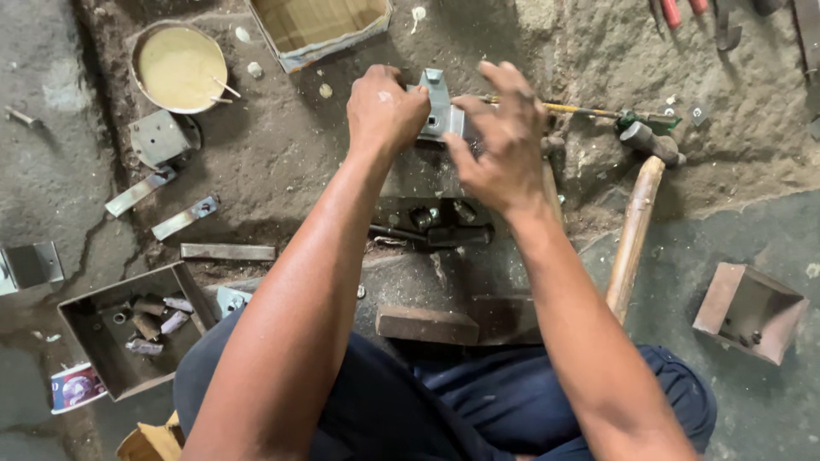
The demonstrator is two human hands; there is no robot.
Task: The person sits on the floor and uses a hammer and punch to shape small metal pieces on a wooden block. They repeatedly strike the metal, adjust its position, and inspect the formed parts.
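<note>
We look down from our own head at our two bare arms reaching forward over dirty, cracked concrete ground [51,188]. Our left hand [386,109] is curled tight around the left end of a small grey metal bracket with a bolt hole [442,109], which sits upright at the top centre of the view, on a dark metal block [427,175]. Our right hand [502,141] grips the bracket's right side, thumb and fingers pinching it, the other fingers spread. Behind the right hand lies a thin yellow-handled rod [581,110]. Just right of that arm, a long wooden hammer handle [634,232] rests on the ground. At the upper left stands a round metal bowl of pale yellow paste [179,67], beside a cardboard box [320,26]. At the lower left, a square rusty metal tray [96,318] holds short metal cylinders. A second, smaller rusty tray [752,312] sits at the right. Flat metal strips [184,218] lie scattered on the left.
</note>
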